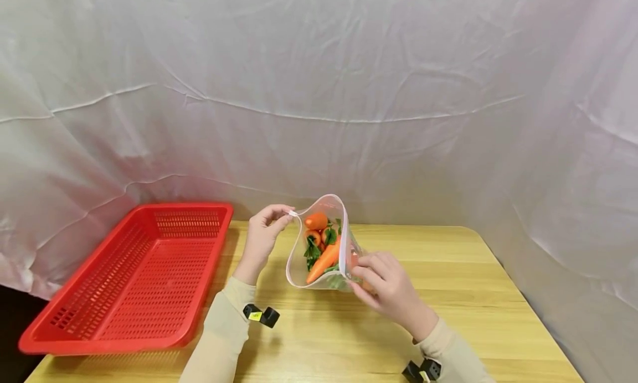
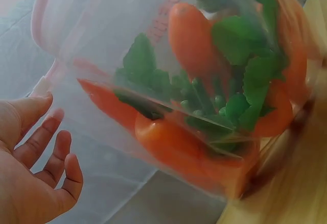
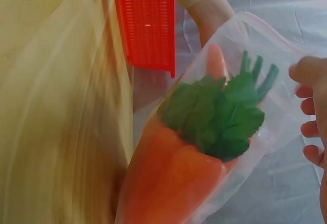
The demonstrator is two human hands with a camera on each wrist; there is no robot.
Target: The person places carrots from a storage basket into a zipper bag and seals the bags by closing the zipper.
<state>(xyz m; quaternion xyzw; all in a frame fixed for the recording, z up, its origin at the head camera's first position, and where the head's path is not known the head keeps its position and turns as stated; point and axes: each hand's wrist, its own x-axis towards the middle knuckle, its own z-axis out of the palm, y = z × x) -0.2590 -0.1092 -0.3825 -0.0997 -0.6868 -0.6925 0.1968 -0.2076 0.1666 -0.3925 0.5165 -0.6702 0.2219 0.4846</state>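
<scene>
The left hand (image 1: 263, 234) is pinching the rim of a clear zip bag (image 1: 299, 261) of carrots (image 1: 323, 261), while the right hand (image 1: 386, 286) is gripping its lower side, beside a red basket (image 1: 89, 311).

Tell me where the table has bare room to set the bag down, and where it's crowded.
Bare wood lies right of the right hand, out to the table edge, and along the near edge between the two sleeves. The red basket covers the left end. The middle is crowded: the left hand pinches the zip bag of carrots.

Clear zip bag (image 1: 319, 244), mouth open, holds orange carrots (image 1: 323, 261), upright.
</scene>
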